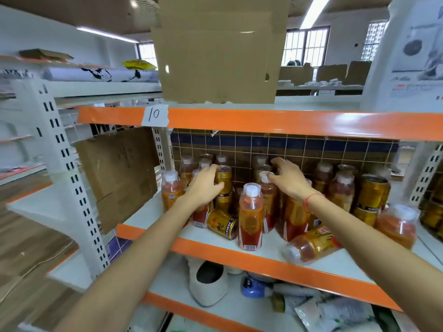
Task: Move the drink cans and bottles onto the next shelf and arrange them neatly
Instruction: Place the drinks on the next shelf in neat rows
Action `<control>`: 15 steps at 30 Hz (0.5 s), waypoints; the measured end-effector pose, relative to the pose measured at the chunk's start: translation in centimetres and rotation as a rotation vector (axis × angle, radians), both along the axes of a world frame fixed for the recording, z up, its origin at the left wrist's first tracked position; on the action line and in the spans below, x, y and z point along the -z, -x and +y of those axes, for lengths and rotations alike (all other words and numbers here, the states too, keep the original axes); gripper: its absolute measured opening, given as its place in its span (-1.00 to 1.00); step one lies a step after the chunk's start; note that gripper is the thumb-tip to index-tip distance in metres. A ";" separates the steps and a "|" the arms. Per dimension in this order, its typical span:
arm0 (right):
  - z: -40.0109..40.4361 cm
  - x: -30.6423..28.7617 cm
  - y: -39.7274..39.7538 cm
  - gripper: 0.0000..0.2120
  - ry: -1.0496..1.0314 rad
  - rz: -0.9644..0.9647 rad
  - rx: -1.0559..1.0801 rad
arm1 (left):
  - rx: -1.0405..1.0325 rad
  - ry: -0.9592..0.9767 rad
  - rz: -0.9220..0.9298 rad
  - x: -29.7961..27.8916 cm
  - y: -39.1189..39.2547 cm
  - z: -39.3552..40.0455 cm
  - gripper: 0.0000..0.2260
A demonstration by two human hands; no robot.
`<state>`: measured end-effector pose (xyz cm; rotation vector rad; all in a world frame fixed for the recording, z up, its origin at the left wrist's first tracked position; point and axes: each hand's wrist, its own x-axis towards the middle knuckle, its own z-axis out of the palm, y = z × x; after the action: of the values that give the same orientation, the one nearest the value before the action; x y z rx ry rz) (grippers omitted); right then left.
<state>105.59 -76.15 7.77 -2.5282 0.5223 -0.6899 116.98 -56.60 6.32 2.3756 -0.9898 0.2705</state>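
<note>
hands (244, 182) among crowded bottles, toppled can (221, 224), cardboard box (215, 56) above

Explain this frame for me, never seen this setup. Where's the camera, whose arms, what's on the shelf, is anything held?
There is no robot: one wide-angle camera sits on a person's head, looking forward and down, so the two bare arms are the wearer's own. They reach into a shelf with an orange front edge, under a shelf taped with a paper label "10". On it stand orange drink bottles with white caps and gold cans, in no order; one can and one bottle lie on their sides. The left hand wraps around an upright gold can. The right hand rests, fingers spread, on a bottle's cap; no firm grip shows there. A cardboard box sits above.
</note>
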 end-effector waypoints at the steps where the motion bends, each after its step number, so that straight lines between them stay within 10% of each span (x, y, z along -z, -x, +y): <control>1: -0.1 -0.1 -0.4 -0.57 0.015 0.009 -0.006 | 0.001 -0.008 -0.001 0.0 -0.3 -0.1 -0.55; 15: -2.9 -0.3 -7.3 -0.54 0.094 0.126 0.011 | 0.013 -0.197 -0.069 0.1 -7.1 -3.8 -0.37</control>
<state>112.87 -79.02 8.11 -2.6715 0.5594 -0.5737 124.04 -60.39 6.27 2.5514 -1.1088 0.2628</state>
